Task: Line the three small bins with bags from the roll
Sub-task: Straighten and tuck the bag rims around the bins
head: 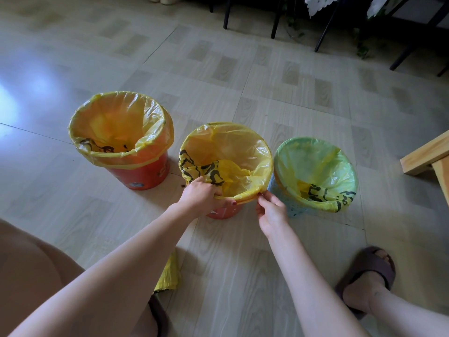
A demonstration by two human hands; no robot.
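Step in hand: seating the bag on the middle bin (pixel 224 212).

Left hand (pixel 201 195) grips the bag's (pixel 233 147) near rim fold; right hand (pixel 271 209) pinches the same hem just beside it. Judged next: draw the hem evenly down. Left bin (pixel 143 176) and right bin (pixel 295 207), either side of the hands, each hold a fitted bag. The roll (pixel 168 276) lies beneath the left forearm.

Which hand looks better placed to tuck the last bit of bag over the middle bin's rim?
Probably the right hand: its fingertips pinch the yellow bag edge at the middle bin's near rim, free to pull it down. The left hand grips the rim, seemingly steadying the bin.
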